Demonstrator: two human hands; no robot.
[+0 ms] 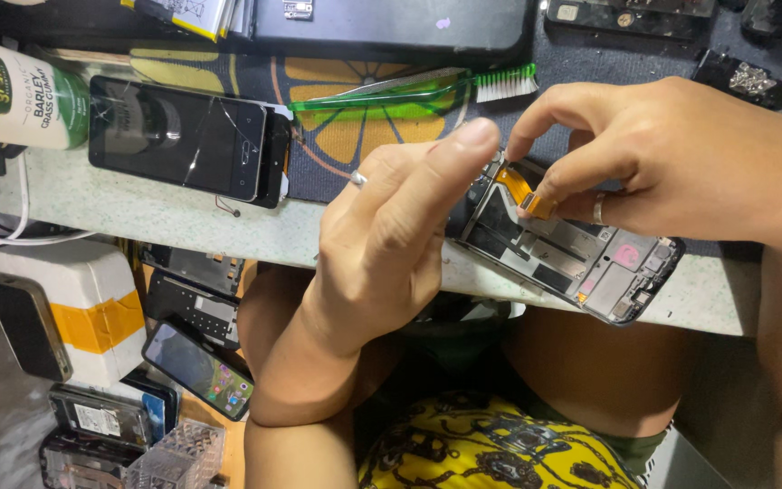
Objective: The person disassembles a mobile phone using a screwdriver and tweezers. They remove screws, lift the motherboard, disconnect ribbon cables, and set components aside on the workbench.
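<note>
Your lap, in yellow patterned cloth (pixel 500 453), lay nearest, below the bench edge (pixel 183 222). Your left hand (pixel 391 244) gripped the opened phone frame (pixel 581 258) at its left end, forefinger raised. Your right hand (pixel 672 158) pinched the orange flex cable (pixel 522 190) between thumb and forefinger. You did best to lift it gently, without creasing. Half the frame overhung the near edge. A cracked phone (pixel 183 136) lay left, a green brush (pixel 418 91) beyond, leaving little room.
</note>
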